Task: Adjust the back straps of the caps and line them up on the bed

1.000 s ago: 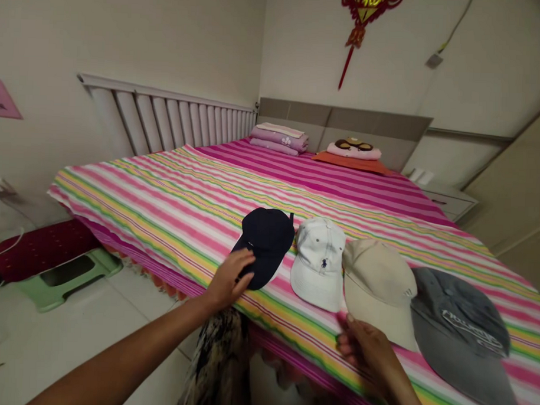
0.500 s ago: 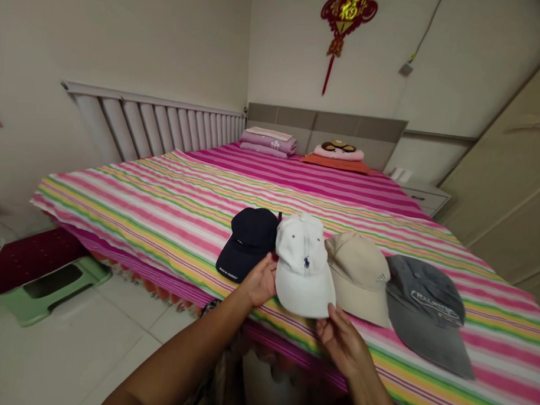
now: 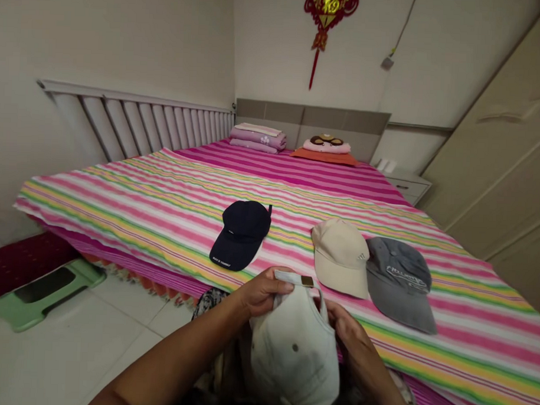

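A white cap [image 3: 295,351] is held close in front of me, its back strap and metal buckle facing up. My left hand [image 3: 267,292] pinches the strap side, thumb on top. On the other side, my right hand [image 3: 347,329] grips the cap's edge by the back opening, its fingertips partly hidden behind it. Beyond my hands on the bed lies a navy cap [image 3: 245,228], brim towards me. To the right a beige cap [image 3: 341,252] rests against a dark grey cap [image 3: 400,278] with white lettering.
The bed [image 3: 164,193] has a striped cover, with folded purple bedding [image 3: 257,137] and a pink pillow [image 3: 327,146] by the headboard [image 3: 343,125]. A green stool [image 3: 49,295] stands on the tiled floor at left. A white nightstand [image 3: 407,186] is at the far right.
Both hands took hold of the white cap, lifted it off the bed from between the navy and beige caps, and brought it nearer, turned so its back shows. The view shifted rightward.
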The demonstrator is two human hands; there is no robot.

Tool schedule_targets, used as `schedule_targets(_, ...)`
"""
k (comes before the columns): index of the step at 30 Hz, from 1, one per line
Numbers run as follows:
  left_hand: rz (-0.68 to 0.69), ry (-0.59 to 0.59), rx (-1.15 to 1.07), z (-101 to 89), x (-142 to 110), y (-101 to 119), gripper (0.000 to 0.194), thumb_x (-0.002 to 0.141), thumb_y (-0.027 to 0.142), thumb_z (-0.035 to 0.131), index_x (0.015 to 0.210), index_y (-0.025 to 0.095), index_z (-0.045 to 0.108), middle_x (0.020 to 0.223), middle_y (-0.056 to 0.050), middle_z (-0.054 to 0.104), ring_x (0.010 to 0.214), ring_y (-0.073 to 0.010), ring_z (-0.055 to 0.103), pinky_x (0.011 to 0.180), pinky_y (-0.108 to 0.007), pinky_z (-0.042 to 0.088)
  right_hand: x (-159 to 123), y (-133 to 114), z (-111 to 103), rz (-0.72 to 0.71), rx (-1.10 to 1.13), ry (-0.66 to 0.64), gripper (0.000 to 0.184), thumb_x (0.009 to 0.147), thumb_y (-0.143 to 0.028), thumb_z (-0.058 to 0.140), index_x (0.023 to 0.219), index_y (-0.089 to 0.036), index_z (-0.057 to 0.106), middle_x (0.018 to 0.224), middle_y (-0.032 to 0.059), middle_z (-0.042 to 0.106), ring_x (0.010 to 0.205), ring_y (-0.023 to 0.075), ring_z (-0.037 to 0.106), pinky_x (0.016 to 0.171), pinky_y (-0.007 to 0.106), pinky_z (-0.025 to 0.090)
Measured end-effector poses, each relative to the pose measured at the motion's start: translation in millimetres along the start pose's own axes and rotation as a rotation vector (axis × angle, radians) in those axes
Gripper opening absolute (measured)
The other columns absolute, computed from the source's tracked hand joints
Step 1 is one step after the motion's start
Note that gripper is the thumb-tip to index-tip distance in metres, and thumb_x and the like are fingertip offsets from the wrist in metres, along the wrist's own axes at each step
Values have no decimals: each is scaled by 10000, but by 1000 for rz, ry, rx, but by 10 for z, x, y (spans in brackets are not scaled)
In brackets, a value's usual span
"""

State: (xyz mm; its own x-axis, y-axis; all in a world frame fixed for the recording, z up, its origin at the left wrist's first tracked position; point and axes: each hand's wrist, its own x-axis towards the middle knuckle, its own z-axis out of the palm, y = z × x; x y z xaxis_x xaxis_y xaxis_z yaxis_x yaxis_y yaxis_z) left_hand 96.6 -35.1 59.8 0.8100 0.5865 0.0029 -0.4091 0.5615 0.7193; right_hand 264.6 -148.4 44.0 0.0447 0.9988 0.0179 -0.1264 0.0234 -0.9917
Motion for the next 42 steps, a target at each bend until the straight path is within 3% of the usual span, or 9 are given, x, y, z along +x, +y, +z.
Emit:
schedule_targets(3,-62,-18,24,49,-68,-4,270,475,140,738,723,90,644,605,-31,621,524,-106,560,548,-208,408,50,-266,190,-55,-23,25,362,720,-488,578,932,-196,603,841,47,634,748,178,574,661,262,446)
schedule_targets(7,-121,-111,28,79,-165,54,374,437,149,723,792,56,655,675,-79,646,590,-150,586,611,-252,424,44,-371,307,-11,44,26,264,700,-410,636,674,-159,558,537,-36,481,453,62,391,439,170,311)
schedule_targets(9,-121,-122,6,98,-203,58,368,456,182,727,797,64,658,695,-84,650,617,-158,592,643,-266,425,27,-374,316,31,124,11,283,685,-407,651,648,-153,532,509,-39,468,434,53,357,424,167,272)
schedule_targets(12,-94,-37,-26,136,-226,27,294,489,226,737,730,75,659,631,-69,633,558,-131,572,602,-246,409,9,-352,323,73,201,-31,295,668,-397,669,631,-152,510,469,-41,465,408,46,324,407,165,224)
schedule_targets(17,-104,69,5,210,-221,-28,239,428,186,754,621,88,652,553,-59,617,466,-121,529,523,-254,390,1,-310,371,69,285,-100,295,670,-363,670,591,-155,476,446,-50,441,387,41,311,393,165,220)
schedule_targets(21,-155,111,16,211,-235,-74,188,404,137,728,550,87,621,454,-17,549,402,-95,480,468,-228,372,4,-328,401,56,270,-81,304,685,-386,648,578,-158,477,418,-59,410,372,43,296,377,162,213)
schedule_targets(26,-195,76,27,148,-258,-167,183,480,197,719,592,88,626,533,-45,599,412,-92,499,442,-202,363,8,-376,427,56,168,-25,321,650,-404,670,567,-159,480,405,-70,381,359,36,245,351,161,170)
schedule_targets(35,-83,175,118,190,-262,-236,243,496,265,733,506,117,541,404,26,485,330,-40,355,361,-177,234,22,-373,509,47,40,-47,319,687,-416,633,580,-159,479,439,-78,313,385,40,205,364,176,144)
schedule_targets(42,93,206,22,156,-414,53,376,418,405,763,566,133,550,480,-2,557,390,-78,452,404,-193,324,122,-314,430,23,258,111,323,681,-385,649,551,-172,443,419,-75,324,411,58,250,408,178,217)
